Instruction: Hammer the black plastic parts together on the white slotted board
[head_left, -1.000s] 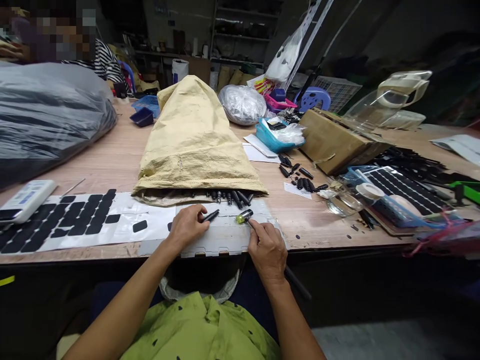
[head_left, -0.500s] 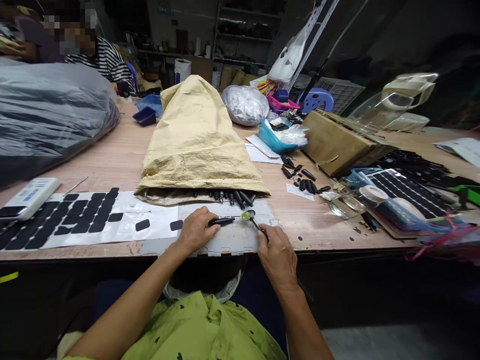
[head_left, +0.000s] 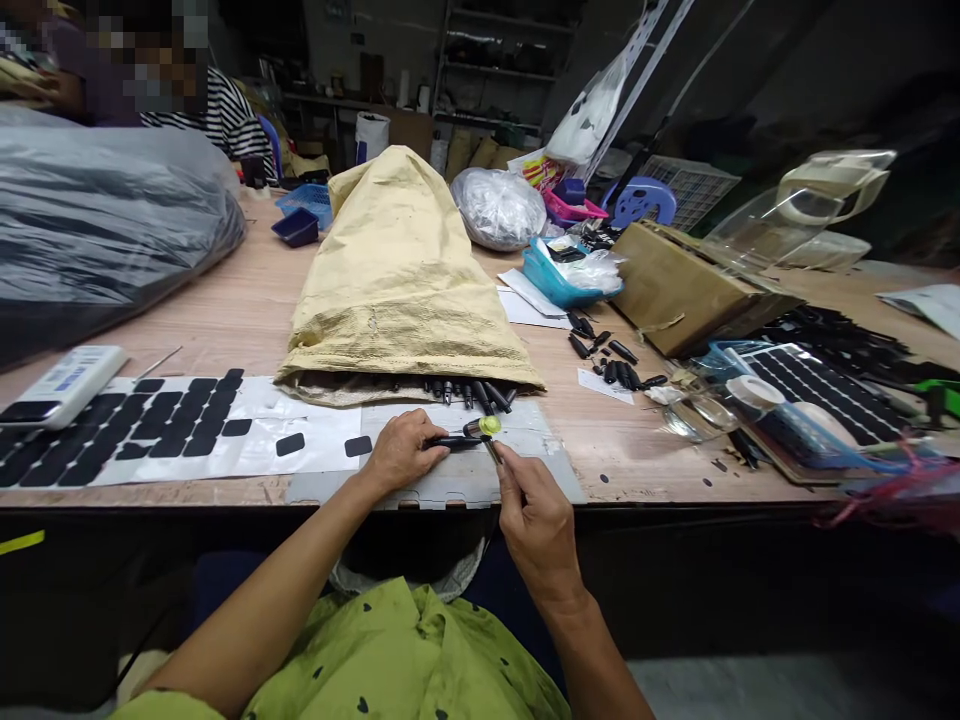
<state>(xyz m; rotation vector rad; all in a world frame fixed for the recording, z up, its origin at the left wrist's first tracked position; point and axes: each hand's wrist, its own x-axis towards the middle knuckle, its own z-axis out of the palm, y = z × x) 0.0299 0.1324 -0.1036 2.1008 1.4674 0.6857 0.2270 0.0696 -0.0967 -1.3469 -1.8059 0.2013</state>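
One slim black plastic piece [head_left: 450,441] lies left-right, pinched in the left hand [head_left: 401,452]; right hand [head_left: 534,520] grips a yellow-tipped tool [head_left: 487,430]. More black pieces poke from the tan woven sack [head_left: 397,280].

Dim room; overhead light on table [head_left: 240,310]; dark background; wide-angle bending at edges; centre sharp.

Yellow-tan sack [head_left: 397,270], black-and-white striped sleeve [head_left: 229,120]

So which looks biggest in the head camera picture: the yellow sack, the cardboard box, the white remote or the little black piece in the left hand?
1. yellow sack
2. cardboard box, though it lies farther back
3. white remote
4. black piece, pinched by the left hand
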